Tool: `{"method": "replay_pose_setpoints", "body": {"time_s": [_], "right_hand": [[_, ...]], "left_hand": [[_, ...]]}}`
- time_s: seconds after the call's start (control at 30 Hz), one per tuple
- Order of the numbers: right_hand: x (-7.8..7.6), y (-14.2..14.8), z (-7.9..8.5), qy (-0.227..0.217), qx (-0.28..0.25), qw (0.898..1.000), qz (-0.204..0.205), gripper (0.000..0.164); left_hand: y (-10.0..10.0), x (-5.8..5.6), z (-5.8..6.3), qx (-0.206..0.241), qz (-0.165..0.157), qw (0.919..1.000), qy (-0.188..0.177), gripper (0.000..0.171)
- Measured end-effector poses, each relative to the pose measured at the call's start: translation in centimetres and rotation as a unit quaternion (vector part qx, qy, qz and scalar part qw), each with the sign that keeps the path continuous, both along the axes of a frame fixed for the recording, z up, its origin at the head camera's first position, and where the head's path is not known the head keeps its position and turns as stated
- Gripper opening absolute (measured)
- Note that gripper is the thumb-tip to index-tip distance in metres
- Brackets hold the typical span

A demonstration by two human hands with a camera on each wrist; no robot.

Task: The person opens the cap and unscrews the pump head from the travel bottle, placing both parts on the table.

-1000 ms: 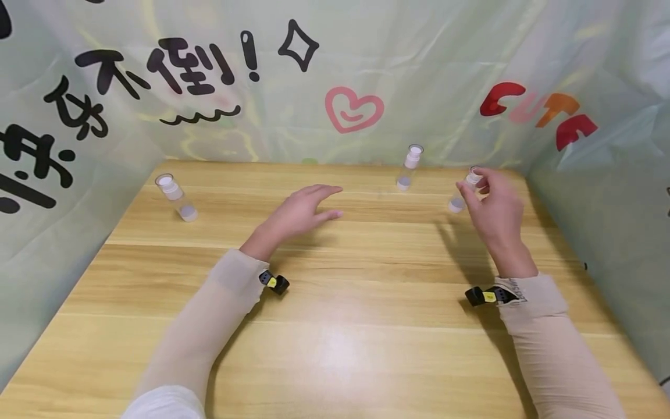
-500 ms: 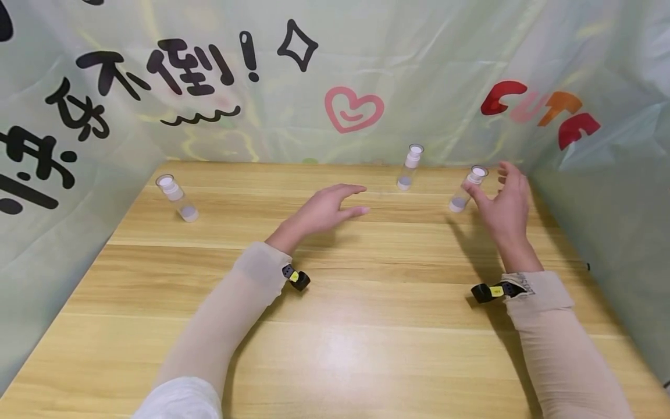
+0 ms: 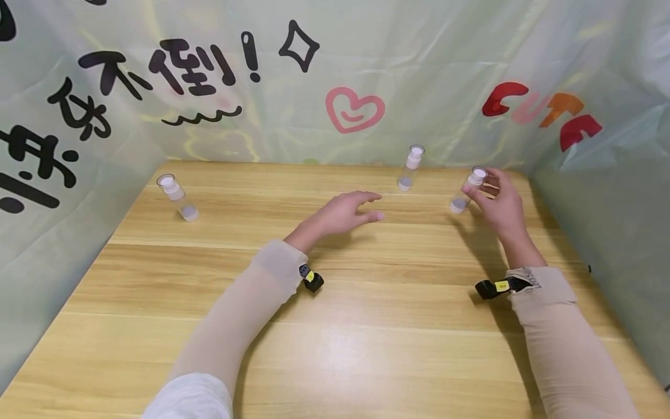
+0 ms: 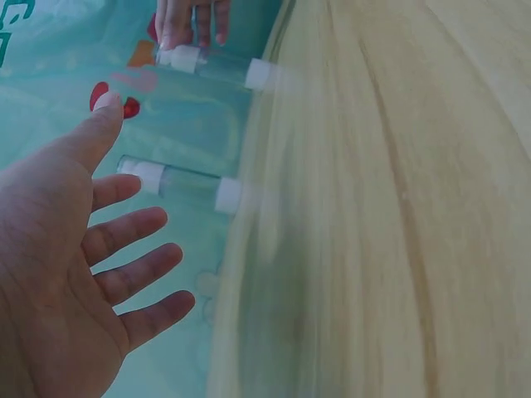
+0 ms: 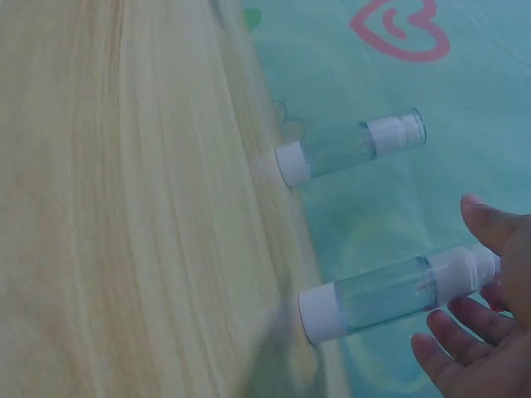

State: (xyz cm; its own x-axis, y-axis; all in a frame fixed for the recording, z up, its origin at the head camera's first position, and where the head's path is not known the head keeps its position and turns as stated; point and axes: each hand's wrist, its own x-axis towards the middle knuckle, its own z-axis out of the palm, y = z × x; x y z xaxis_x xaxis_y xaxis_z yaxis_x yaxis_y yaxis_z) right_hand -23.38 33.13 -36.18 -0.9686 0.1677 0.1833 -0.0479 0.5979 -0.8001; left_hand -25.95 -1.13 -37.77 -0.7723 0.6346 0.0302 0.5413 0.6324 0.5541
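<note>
Three small clear bottles with white bases and white tops under clear caps stand upright on the wooden table. My right hand (image 3: 502, 203) is around the upper part of the right bottle (image 3: 460, 201). In the right wrist view its thumb stands off the bottle and its fingers lie loosely curved by the white top. To the left of that is the middle bottle (image 3: 406, 174), near the back edge. My left hand (image 3: 342, 213) hovers over the table, nearest to the middle bottle, fingers spread and holding nothing. The left bottle (image 3: 180, 201) stands far off at the back left.
The wooden table (image 3: 335, 349) meets a pale fabric wall (image 3: 429, 75) with a pink heart (image 3: 355, 110) and black writing at the back. Fabric also rises along the left and right sides. Each wrist wears a small black camera, such as the left wrist camera (image 3: 313, 281).
My left hand has moved to the right, toward the middle bottle. My right hand opened wider at the right bottle, then its fingers came back in closer. The bottles stand where they were.
</note>
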Motion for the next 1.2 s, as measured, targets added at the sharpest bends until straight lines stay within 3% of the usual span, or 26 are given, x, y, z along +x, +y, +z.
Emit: {"method": "replay_pose_setpoints", "body": {"time_s": [0.5, 1.2], "right_hand": [[-0.7, 0.8, -0.5, -0.006, 0.019, 1.000, -0.005, 0.061], [0.4, -0.4, -0.2, -0.029, 0.047, 0.996, 0.069, 0.059]], "left_hand": [[1.9, -0.2, -0.8, 0.015, -0.009, 0.9993, -0.034, 0.074], [4.5, -0.1, -1.5, 0.067, -0.013, 0.9950, -0.073, 0.073]]}}
